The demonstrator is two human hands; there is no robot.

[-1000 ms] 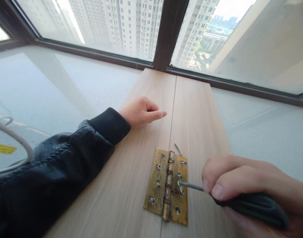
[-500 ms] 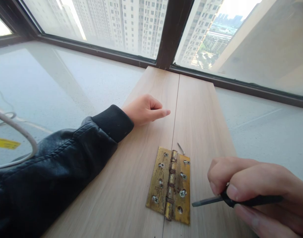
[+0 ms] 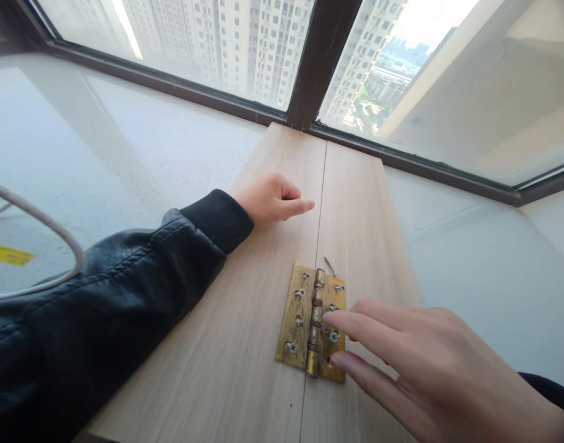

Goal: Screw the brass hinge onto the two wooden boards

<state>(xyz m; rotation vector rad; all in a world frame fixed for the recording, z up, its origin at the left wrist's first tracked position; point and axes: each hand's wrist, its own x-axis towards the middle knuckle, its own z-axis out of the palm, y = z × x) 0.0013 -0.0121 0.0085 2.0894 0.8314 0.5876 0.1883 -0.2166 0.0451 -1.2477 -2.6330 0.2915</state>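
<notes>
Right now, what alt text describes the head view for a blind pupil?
An open right hand extends over a brass-coloured hinge spanning two pale boards, a screw at its far end. The left hand, loosely closed, lies nearer the window frame.

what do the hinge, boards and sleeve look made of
Hinge: likely brass or brass-plated metal, tarnished; yellow sheen with dark stains.
Boards: wood or wood-look laminate, matte; pale, fine straight grain fits either.
Sleeve: black leather or imitation, slightly glossy; soft highlights along its creases.
</notes>
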